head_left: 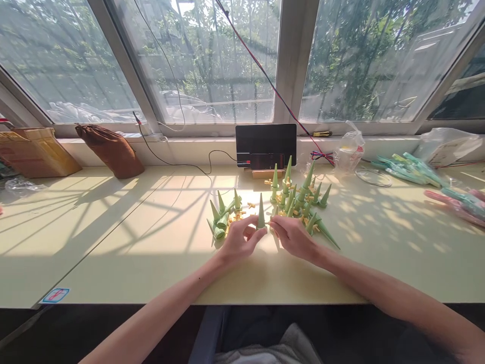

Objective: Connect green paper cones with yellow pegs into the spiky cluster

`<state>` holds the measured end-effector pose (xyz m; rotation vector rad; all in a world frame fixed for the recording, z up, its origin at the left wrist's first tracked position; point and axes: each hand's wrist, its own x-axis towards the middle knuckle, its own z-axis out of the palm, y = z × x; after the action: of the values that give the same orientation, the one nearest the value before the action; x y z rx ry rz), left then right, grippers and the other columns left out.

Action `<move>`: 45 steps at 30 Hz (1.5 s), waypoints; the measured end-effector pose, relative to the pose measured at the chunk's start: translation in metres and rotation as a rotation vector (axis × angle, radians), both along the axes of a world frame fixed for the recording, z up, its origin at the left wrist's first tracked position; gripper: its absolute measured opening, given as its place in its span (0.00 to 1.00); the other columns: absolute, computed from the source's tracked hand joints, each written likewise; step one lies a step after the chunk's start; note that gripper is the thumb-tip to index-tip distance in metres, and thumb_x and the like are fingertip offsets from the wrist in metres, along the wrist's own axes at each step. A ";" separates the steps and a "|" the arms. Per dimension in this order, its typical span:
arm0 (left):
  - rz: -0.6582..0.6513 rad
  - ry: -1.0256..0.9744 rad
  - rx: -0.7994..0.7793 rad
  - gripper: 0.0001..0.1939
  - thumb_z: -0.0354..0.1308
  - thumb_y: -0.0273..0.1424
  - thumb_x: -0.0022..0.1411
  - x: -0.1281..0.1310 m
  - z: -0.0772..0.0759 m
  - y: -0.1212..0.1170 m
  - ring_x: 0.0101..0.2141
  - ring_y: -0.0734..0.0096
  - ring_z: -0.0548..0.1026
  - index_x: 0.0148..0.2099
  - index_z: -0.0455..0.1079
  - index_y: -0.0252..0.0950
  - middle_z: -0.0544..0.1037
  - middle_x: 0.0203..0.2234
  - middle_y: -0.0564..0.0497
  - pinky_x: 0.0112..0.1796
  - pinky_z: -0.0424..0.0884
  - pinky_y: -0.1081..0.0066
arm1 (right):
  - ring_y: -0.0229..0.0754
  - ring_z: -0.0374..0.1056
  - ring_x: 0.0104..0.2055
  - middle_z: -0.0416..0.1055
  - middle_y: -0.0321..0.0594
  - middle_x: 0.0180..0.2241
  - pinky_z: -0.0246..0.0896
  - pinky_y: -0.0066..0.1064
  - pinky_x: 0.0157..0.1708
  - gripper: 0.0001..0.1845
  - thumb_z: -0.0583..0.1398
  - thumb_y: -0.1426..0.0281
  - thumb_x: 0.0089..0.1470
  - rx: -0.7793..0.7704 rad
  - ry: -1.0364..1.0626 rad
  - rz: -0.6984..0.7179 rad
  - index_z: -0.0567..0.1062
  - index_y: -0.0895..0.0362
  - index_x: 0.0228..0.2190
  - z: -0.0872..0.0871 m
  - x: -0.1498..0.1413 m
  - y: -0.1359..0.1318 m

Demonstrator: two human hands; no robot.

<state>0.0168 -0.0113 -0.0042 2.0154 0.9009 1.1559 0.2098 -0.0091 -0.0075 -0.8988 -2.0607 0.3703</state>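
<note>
My left hand (239, 238) is closed around the base of a green cone (261, 211), which stands upright with its tip pointing up. Close on its right, the fingers of my right hand (291, 233) are pinched together beside the cone's lower end. Whatever sits between those fingertips is too small to make out. Beyond my right hand a group of green cones (305, 184) stands and lies among small yellow pieces. More green cones (219, 232) lie to the left of my left hand, with loose yellow pieces (251, 205) around them.
A black tablet (265, 144) leans by the window behind the cones. A brown drawstring bag (111, 150) and a cardboard box (38, 151) stand at the back left. Plastic-wrapped green pieces (411, 169) lie at the right. A black cable (174, 163) crosses the table's rear.
</note>
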 end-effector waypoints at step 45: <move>-0.015 0.057 0.071 0.16 0.55 0.35 0.67 0.000 -0.007 0.010 0.21 0.80 0.66 0.53 0.72 0.35 0.76 0.34 0.47 0.21 0.66 0.77 | 0.33 0.54 0.16 0.57 0.29 0.14 0.49 0.28 0.21 0.20 0.50 0.62 0.66 -0.305 0.186 0.000 0.64 0.56 0.23 0.001 -0.001 -0.001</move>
<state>0.0166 -0.0009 -0.0109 2.1182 0.8829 1.1423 0.2084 -0.0104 -0.0062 -1.0025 -1.8618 0.7548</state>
